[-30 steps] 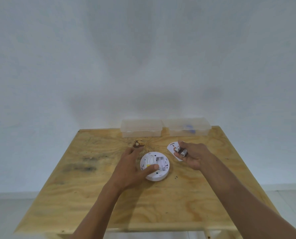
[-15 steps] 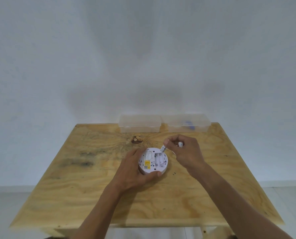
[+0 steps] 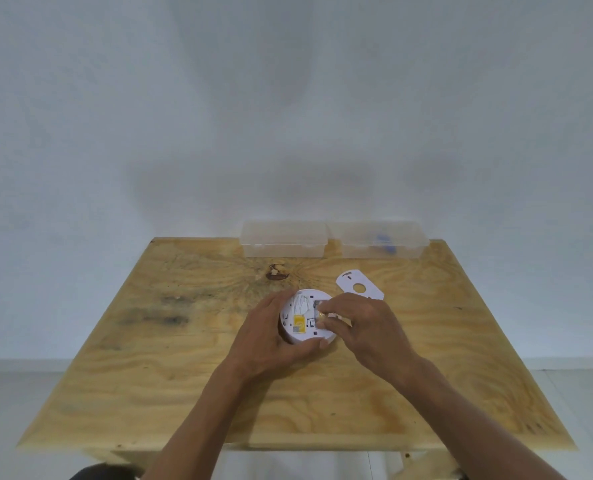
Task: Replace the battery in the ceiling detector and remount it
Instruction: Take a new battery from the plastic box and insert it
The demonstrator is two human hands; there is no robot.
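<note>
Two hands work on the bench [image 3: 184, 375]: left hand [image 3: 271, 341] grips the detector [image 3: 300, 320]; right hand [image 3: 364, 327] pinches a battery [image 3: 321, 315] into it.

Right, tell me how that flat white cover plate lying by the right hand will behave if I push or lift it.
The cover plate looks thin and flat, so it probably slides easily on the wooden table and won't roll. Likely light, perhaps slightly flexible; lying flush, its edge may be fiddly to pick up.
</note>
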